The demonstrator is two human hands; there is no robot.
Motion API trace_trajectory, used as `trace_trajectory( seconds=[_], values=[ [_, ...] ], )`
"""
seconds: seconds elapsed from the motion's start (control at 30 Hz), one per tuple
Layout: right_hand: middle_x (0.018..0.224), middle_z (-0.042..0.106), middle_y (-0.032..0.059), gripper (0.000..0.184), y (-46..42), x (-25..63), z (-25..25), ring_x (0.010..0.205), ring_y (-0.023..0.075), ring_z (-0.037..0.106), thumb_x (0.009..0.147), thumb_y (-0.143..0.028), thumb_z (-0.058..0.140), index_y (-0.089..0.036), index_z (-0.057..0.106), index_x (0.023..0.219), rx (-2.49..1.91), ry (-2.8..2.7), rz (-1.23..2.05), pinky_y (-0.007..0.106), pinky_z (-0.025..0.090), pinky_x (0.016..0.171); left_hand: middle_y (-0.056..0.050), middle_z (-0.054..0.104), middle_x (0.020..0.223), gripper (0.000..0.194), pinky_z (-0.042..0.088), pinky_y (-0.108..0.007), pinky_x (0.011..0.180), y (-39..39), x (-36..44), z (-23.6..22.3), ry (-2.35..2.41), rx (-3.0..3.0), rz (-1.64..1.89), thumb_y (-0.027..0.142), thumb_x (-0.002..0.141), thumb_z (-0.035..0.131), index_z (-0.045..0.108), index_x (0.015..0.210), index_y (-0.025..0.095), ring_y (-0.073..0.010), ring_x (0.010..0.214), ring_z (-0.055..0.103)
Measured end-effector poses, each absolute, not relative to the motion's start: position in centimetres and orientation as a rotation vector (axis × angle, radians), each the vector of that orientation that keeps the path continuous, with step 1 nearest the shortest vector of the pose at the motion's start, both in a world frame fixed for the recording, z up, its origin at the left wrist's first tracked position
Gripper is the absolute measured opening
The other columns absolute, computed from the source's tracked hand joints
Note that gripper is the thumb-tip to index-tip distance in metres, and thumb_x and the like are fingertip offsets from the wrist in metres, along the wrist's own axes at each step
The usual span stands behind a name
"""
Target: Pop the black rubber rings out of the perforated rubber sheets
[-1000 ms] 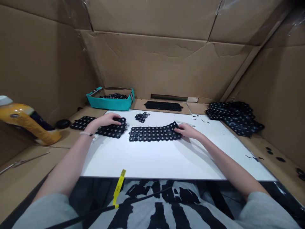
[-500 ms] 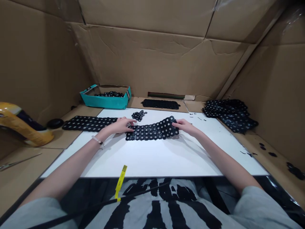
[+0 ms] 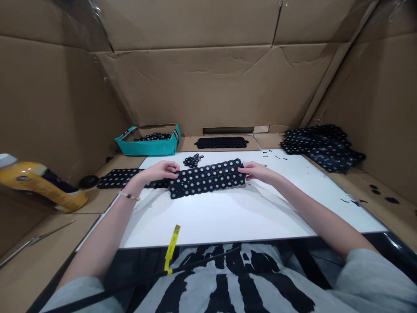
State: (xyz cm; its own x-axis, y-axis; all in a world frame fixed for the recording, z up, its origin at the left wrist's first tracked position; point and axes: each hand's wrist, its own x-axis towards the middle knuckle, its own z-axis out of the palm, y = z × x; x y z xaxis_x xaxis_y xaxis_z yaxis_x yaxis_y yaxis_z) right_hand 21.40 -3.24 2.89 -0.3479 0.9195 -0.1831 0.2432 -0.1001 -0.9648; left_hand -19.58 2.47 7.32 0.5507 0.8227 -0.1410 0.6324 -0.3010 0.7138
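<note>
At a white surface (image 3: 221,217) walled in by cardboard (image 3: 208,82), we hold a black dotted strip (image 3: 205,178) by its two ends, near the far edge of the surface. Our left hand (image 3: 159,171) and right hand (image 3: 257,172) lie palm down, the left fingers (image 3: 174,167) curled at the strip's upper left corner, the right fingers (image 3: 243,168) against its right end. Both sets are closed up, though we cannot tell whether they grip. The strip, bowed a moment ago, now lies straight and looks doubled lengthwise, a crease along its middle between rows of pale round dots. Beyond it sit a small cluster of black rings (image 3: 193,161), a second dotted sheet (image 3: 120,178), a teal tray (image 3: 146,149) and, at right, a heaped pile (image 3: 322,143).
</note>
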Motion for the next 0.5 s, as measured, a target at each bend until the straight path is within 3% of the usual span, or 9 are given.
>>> trace_trajectory(
  seconds=[0.1, 0.27, 0.4, 0.5],
  values=[
    [0.076, 0.068, 0.0075, 0.042, -4.0, 20.1, 2.5, 0.065, 0.0132, 0.059, 0.07, -0.053, 0.076, -0.013, 0.065, 0.073, -1.303, -1.574, 1.596, 0.025, 0.046, 0.058, -0.004, 0.072, 0.091, 0.048, 0.053, -0.035, 0.081, 2.8, -21.5, 8.4, 1.197, 2.02, 0.266, 0.054, 0.064, 0.078, 0.065, 0.096, 0.022, -0.0239, 0.091, 0.067],
    [0.063, 0.066, 0.0048, 0.035, -5.0, 17.7, 1.7, 0.053, 0.0115, 0.055, 0.078, -0.046, 0.07, -0.014, 0.06, 0.066, -1.354, -1.741, 1.538, 0.025, 0.043, 0.052, -0.011, 0.071, 0.111, 0.058, 0.051, -0.042, 0.091, 3.4, -21.7, 7.8, 1.389, 2.218, 0.433, 0.06, 0.069, 0.067, 0.065, 0.111, 0.02, -0.0289, 0.101, 0.065],
    [0.059, 0.065, 0.0026, 0.033, -4.6, 17.7, 1.9, 0.053, 0.012, 0.056, 0.08, -0.045, 0.066, -0.015, 0.06, 0.069, -1.355, -1.831, 1.44, 0.025, 0.041, 0.053, -0.009, 0.068, 0.124, 0.053, 0.05, -0.036, 0.093, 2.4, -17.5, 7.6, 1.244, 2.326, 0.392, 0.059, 0.083, 0.054, 0.066, 0.117, 0.02, -0.0268, 0.108, 0.064],
    [0.059, 0.064, 0.0019, 0.034, -4.0, 18.5, 2.2, 0.058, 0.0128, 0.058, 0.077, -0.047, 0.067, -0.015, 0.059, 0.067, -1.327, -1.881, 1.354, 0.024, 0.04, 0.056, -0.009, 0.063, 0.134, 0.057, 0.046, -0.033, 0.097, 1.5, -11.9, 6.9, 1.043, 2.383, 0.204, 0.057, 0.084, 0.056, 0.062, 0.129, 0.021, -0.0271, 0.118, 0.06]
  ],
)
